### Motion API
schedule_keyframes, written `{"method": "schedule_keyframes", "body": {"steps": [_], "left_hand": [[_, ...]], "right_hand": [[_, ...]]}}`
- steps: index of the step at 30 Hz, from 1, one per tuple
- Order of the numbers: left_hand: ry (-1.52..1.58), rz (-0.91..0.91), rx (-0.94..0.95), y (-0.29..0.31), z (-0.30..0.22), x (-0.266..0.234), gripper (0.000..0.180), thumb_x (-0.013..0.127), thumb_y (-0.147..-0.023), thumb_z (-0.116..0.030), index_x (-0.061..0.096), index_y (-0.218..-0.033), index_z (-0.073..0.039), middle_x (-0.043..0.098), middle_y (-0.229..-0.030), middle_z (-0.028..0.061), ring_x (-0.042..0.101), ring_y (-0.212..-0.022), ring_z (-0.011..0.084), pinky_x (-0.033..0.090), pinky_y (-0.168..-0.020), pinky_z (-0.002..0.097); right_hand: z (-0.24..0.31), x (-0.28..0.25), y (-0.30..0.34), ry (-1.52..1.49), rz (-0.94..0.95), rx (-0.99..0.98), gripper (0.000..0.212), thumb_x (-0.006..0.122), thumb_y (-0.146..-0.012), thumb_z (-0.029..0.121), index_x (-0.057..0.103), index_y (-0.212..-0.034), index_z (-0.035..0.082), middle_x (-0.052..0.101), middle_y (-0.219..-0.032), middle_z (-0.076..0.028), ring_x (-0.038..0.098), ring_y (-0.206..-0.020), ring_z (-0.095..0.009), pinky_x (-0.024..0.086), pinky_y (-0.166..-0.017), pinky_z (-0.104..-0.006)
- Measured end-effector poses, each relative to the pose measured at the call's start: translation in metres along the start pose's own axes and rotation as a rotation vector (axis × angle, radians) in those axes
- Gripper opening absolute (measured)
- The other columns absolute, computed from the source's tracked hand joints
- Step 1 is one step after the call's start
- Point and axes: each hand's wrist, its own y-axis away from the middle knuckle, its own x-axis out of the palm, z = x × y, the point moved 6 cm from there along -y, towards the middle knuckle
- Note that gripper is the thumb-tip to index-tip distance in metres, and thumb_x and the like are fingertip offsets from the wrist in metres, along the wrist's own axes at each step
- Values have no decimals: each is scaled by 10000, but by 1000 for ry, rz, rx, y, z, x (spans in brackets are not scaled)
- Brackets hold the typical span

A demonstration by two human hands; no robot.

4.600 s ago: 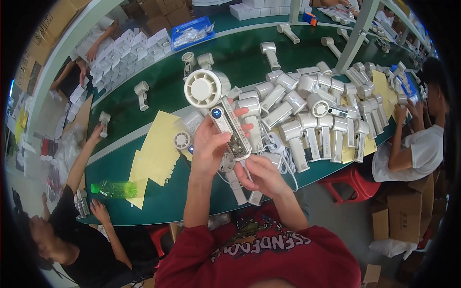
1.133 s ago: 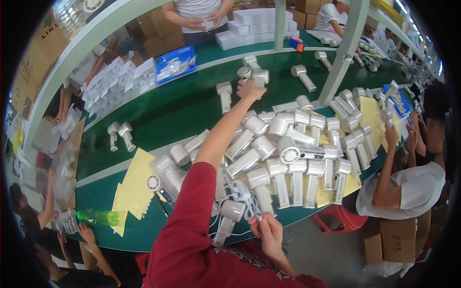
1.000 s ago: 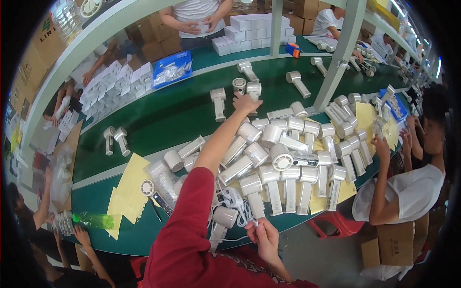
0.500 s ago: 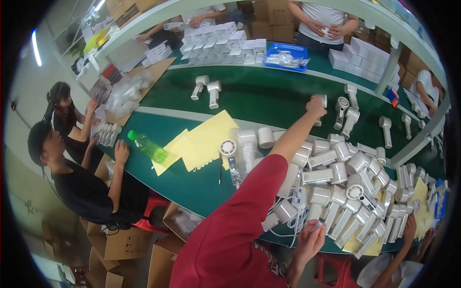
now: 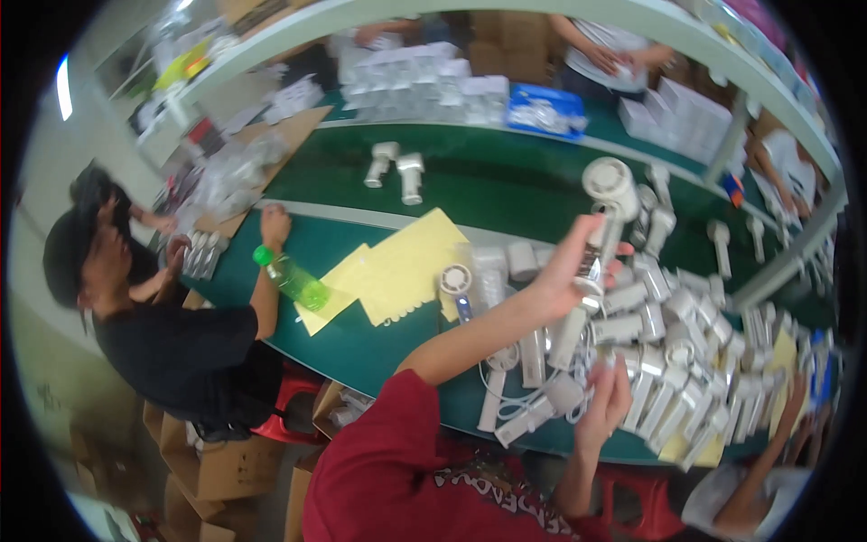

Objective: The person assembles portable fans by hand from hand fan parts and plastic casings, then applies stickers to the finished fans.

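In my left hand (image 5: 578, 257) is a white handheld fan (image 5: 610, 183), held upright by its handle above the pile, round grille up. My right hand (image 5: 603, 405) is closed, fingertips pinched together near a white cable (image 5: 562, 378); what sits between them is too small and blurred to name. Under and beyond it spreads a pile of white handheld fans (image 5: 673, 361) on the green table. Another fan (image 5: 456, 282) with a blue patch on its handle lies left of my left forearm, beside clear plastic wrapping (image 5: 492, 271).
Yellow sheets (image 5: 411, 271) and a green bottle (image 5: 293, 280) lie to the left. Several fans rest on the green belt (image 5: 506, 181). Beyond it are white boxes (image 5: 406, 77) and a blue tray (image 5: 546, 113). A co-worker in black (image 5: 172, 352) sits at the left; others work around.
My left hand has come back from the belt toward me, bringing a handheld fan. My right hand has risen slightly. The view has shifted a little, and the co-worker's hand at left has moved.
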Motion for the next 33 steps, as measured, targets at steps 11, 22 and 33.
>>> {"method": "schedule_keyframes", "body": {"steps": [11,22,33], "left_hand": [[58,-58,284,41,-27,-20,356,433,-881,-341,419,-1062,-35,464,-773,37,460,-662,116,398,-565,257],[-90,-161,473,58,-30,-16,297,425,-905,-276,379,-1109,-64,465,-792,33,485,-621,99,430,-533,252],[-308,-36,506,63,-30,-1,267,395,-916,-188,341,-1145,-61,462,-785,32,470,-590,63,422,-479,197]], "right_hand": [[28,63,-35,228,100,-271,77,528,-770,-2,516,-830,-49,468,-878,-127,475,-771,-249,387,-676,-292],[25,65,-35,152,162,-145,100,476,-835,53,499,-819,-43,465,-860,-138,473,-767,-268,386,-689,-313],[13,72,-24,-52,243,66,198,378,-910,134,500,-960,-15,507,-802,-92,471,-725,-176,380,-688,-266]]}}
